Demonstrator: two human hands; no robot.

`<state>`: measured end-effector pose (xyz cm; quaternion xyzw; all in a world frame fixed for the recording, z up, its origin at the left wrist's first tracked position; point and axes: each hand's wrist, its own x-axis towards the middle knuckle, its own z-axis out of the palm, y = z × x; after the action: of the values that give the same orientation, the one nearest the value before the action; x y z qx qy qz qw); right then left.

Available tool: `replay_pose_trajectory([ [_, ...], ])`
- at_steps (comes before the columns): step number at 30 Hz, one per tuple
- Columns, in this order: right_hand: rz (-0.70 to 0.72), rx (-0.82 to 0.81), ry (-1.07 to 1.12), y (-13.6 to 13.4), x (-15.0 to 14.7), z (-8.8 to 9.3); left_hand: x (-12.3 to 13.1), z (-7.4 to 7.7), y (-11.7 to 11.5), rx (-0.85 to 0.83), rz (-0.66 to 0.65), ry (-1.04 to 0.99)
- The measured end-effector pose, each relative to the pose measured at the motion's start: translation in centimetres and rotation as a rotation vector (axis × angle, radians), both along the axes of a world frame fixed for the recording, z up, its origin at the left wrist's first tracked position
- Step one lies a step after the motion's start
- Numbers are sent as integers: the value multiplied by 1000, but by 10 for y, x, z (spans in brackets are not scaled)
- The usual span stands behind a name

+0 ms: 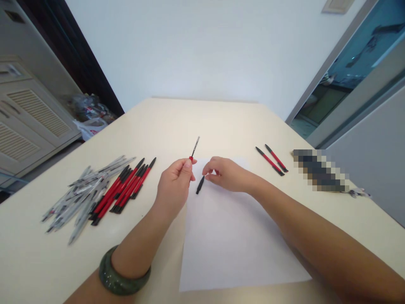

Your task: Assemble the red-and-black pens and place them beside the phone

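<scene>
A: Can any writing be read?
B: Hardly. Marks on the slim refill (196, 146) are too small to make out, and the red print on the white bag (91, 128), beyond the left edge of the table (205, 120), is blurred.
A: What does the left hand (174, 182) do?
B: It grasps a red barrel (191, 158), mostly hidden by the fingers; the refill juts from it toward the table's far edge. A glossy dark-green bangle (125, 272) rings that arm.
A: And the right hand (219, 173)?
B: Thumb and forefinger curl at the narrow end of a black tapered piece (200, 185), over the paper sheet (234, 245) near its left edge. Whether they pinch it, one cannot tell.
A: The rest?
B: Smooth red-and-black pens (109, 196) lie bunched left of the sheet, with see-through plastic pens (85, 194) heaped nearer the table's left edge. Two more pens (270, 161) lie toward the right edge, near a pixelated item (316, 169) that is perhaps dark and flat.
</scene>
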<state>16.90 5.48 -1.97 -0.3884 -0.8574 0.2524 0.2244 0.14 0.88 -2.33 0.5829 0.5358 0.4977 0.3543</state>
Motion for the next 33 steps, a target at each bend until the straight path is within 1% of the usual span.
replay_pose_trajectory([
  [2, 156, 107, -155, 3, -6, -1, -1, -1, 2, 1, 5, -31],
  [4, 257, 159, -256, 6, -13, -4, -2, -1, 3, -6, -8, -50],
  [6, 301, 175, -314, 10, -18, -7, -3, -1, 3, -12, -19, -52],
  [8, 308, 175, -337, 12, -19, -8, -3, -1, 3, -18, -26, -48],
  [10, 278, 177, -329, 11, -14, -5, -3, 0, 3, -27, -35, -41],
  [12, 187, 156, -303, 8, -3, 0, -2, 0, 2, -40, -55, -9],
  [15, -59, 90, -241, 2, 23, 13, 1, 0, 1, -89, -119, 93],
  [17, -217, 110, -181, -5, 40, 21, 3, 0, -1, -131, -181, 175],
  [20, -341, 117, -99, -16, 59, 27, 5, -1, -4, -181, -274, 291],
  [23, -373, 101, -45, -26, 69, 25, 5, -1, -6, -216, -323, 364],
  [28, -299, 82, -13, -30, 73, 18, 4, 0, -5, -214, -350, 454],
  [33, -247, 85, 4, -30, 72, 18, 4, -2, -4, -221, -361, 479],
])
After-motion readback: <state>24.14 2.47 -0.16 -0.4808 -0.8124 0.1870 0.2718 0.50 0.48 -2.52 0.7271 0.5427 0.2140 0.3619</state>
